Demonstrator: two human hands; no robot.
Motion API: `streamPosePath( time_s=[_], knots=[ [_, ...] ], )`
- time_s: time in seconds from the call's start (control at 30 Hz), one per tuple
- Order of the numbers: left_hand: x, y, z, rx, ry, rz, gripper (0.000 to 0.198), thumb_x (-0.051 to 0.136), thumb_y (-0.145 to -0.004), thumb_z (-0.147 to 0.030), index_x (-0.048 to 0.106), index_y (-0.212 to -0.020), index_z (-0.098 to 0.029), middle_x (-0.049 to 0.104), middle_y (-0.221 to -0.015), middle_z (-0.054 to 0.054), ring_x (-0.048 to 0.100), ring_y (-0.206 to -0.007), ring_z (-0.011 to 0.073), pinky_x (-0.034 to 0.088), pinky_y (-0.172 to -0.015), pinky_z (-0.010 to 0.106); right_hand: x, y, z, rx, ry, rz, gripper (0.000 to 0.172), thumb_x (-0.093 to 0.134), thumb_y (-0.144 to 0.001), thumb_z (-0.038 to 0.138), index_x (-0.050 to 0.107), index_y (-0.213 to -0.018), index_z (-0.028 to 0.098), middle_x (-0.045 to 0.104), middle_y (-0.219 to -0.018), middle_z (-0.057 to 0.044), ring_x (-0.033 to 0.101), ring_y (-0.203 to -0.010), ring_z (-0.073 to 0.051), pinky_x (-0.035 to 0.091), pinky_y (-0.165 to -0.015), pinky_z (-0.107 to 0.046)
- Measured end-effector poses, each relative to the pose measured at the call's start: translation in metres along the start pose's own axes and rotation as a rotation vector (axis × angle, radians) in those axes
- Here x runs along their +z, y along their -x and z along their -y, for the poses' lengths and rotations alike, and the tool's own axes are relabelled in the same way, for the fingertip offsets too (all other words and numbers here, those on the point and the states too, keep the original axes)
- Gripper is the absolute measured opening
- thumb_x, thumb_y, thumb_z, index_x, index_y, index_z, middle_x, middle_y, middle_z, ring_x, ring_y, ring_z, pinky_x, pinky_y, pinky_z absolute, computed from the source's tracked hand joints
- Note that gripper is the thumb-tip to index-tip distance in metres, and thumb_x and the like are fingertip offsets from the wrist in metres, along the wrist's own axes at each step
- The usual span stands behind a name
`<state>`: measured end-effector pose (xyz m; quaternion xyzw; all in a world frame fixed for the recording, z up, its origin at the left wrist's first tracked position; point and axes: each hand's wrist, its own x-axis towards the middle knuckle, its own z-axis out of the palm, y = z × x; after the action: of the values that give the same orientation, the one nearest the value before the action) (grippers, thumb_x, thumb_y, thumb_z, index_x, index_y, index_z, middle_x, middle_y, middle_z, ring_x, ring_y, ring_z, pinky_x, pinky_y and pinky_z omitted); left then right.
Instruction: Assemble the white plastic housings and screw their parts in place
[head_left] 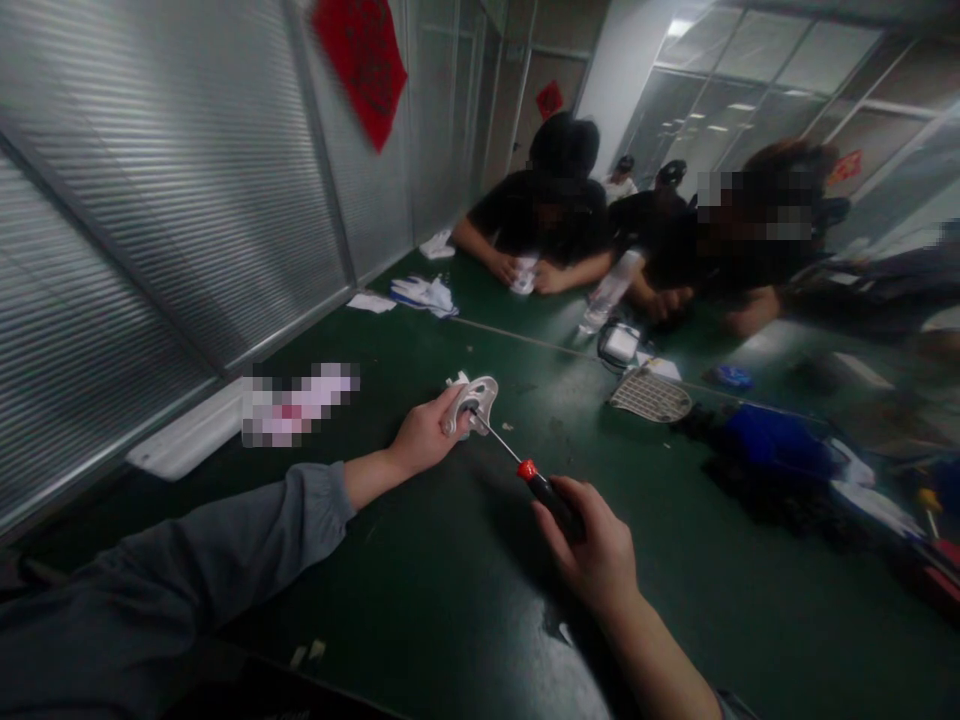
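Note:
In the middle of the head view, my left hand [427, 436] is closed around a white curved plastic part [484, 392] with a dark round opening. My right hand [596, 545] grips the black handle of a screwdriver [527, 470], which has a red collar. Its thin metal shaft points up and left, and the tip reaches the opening in the white part. Whether the tip sits on a screw is too small to tell. Both hands are above the green table [420, 600].
A long white plastic piece [191, 430] lies left by the partition. Farther back are gloves [424, 295], a clear bottle [609, 292] and a grey grid-patterned plate [651, 394]. Blue-and-black items [776, 440] lie right. Across the table sit people in black shirts [540, 215].

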<state>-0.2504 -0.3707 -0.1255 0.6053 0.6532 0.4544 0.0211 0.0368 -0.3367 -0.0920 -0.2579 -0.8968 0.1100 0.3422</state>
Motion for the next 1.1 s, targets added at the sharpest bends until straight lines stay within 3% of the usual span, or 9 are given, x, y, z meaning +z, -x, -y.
streamPosePath(
  time_s=[0.17, 0.37, 0.47, 0.57, 0.67, 0.77, 0.83, 0.97, 1.1],
  knots=[
    [-0.001, 0.002, -0.002, 0.083, -0.028, 0.021, 0.045, 0.055, -0.093, -0.03, 0.049, -0.137, -0.02, 0.072, -0.108, 0.009, 0.07, -0.093, 0.0197, 0.058, -0.083, 0.034, -0.005, 0.007, 0.003, -0.003, 0.053, -0.013, 0.033, 0.042, -0.097, 0.03, 0.051, -0.127, 0.016, 0.068, -0.078, -0.004, 0.064, -0.056, -0.014, 0.05, -0.051, -0.023],
    [-0.001, 0.001, -0.001, 0.086, -0.064, 0.0, 0.045, 0.055, -0.092, -0.029, 0.05, -0.136, -0.018, 0.072, -0.105, 0.01, 0.071, -0.088, 0.0206, 0.058, -0.079, 0.035, 0.002, 0.008, 0.01, 0.037, -0.145, -0.176, 0.048, 0.068, -0.086, 0.033, 0.047, -0.126, 0.019, 0.062, -0.086, -0.004, 0.064, -0.065, -0.014, 0.054, -0.056, -0.024],
    [-0.001, 0.001, -0.003, 0.082, -0.052, 0.011, 0.045, 0.054, -0.093, -0.029, 0.049, -0.136, -0.018, 0.072, -0.106, 0.01, 0.071, -0.088, 0.0197, 0.058, -0.08, 0.034, 0.001, 0.008, 0.009, 0.01, -0.176, -0.125, 0.051, 0.065, -0.088, 0.039, 0.046, -0.131, 0.019, 0.061, -0.088, -0.004, 0.064, -0.068, -0.016, 0.055, -0.058, -0.026],
    [-0.002, 0.001, -0.003, 0.061, -0.051, 0.022, 0.045, 0.053, -0.093, -0.029, 0.048, -0.137, -0.019, 0.072, -0.108, 0.01, 0.071, -0.091, 0.02, 0.058, -0.081, 0.034, 0.001, 0.011, 0.007, 0.038, -0.198, -0.026, 0.048, 0.049, -0.096, 0.04, 0.041, -0.138, 0.017, 0.061, -0.076, -0.001, 0.058, -0.053, -0.013, 0.051, -0.05, -0.025],
    [-0.002, 0.001, -0.002, 0.057, -0.06, 0.026, 0.047, 0.054, -0.093, -0.029, 0.048, -0.138, -0.019, 0.072, -0.111, 0.011, 0.071, -0.095, 0.0213, 0.057, -0.084, 0.035, 0.003, 0.012, 0.01, 0.105, -0.218, -0.082, 0.043, 0.053, -0.094, 0.031, 0.043, -0.134, 0.019, 0.06, -0.074, 0.001, 0.055, -0.048, -0.011, 0.049, -0.048, -0.022],
    [-0.001, 0.001, -0.002, 0.064, -0.064, 0.016, 0.048, 0.054, -0.093, -0.03, 0.047, -0.139, -0.02, 0.072, -0.111, 0.011, 0.071, -0.096, 0.0218, 0.057, -0.086, 0.036, 0.004, 0.01, 0.011, 0.101, -0.19, -0.163, 0.053, 0.065, -0.085, 0.03, 0.043, -0.132, 0.02, 0.064, -0.088, -0.004, 0.065, -0.063, -0.014, 0.055, -0.056, -0.024],
    [-0.001, 0.001, -0.002, 0.059, -0.059, 0.014, 0.048, 0.054, -0.093, -0.029, 0.048, -0.139, -0.019, 0.072, -0.111, 0.012, 0.071, -0.096, 0.0223, 0.057, -0.086, 0.037, 0.004, 0.009, 0.008, 0.085, -0.167, -0.129, 0.056, 0.065, -0.085, 0.031, 0.041, -0.135, 0.02, 0.065, -0.09, -0.005, 0.066, -0.066, -0.015, 0.056, -0.058, -0.025],
    [-0.001, 0.001, -0.002, 0.035, -0.057, 0.017, 0.047, 0.054, -0.093, -0.029, 0.048, -0.138, -0.018, 0.072, -0.112, 0.012, 0.071, -0.095, 0.022, 0.057, -0.086, 0.036, 0.003, 0.011, 0.002, 0.086, -0.179, 0.015, 0.051, 0.05, -0.094, 0.031, 0.036, -0.141, 0.018, 0.061, -0.073, 0.001, 0.057, -0.05, -0.011, 0.048, -0.047, -0.022],
    [0.0, 0.002, 0.001, 0.041, -0.057, 0.018, 0.048, 0.056, -0.093, -0.03, 0.048, -0.139, -0.019, 0.072, -0.109, 0.01, 0.071, -0.093, 0.0207, 0.056, -0.084, 0.034, 0.005, 0.012, 0.003, 0.112, -0.217, -0.087, 0.061, 0.063, -0.088, 0.031, 0.035, -0.141, 0.02, 0.063, -0.084, -0.002, 0.063, -0.062, -0.013, 0.052, -0.055, -0.023]
  ],
)
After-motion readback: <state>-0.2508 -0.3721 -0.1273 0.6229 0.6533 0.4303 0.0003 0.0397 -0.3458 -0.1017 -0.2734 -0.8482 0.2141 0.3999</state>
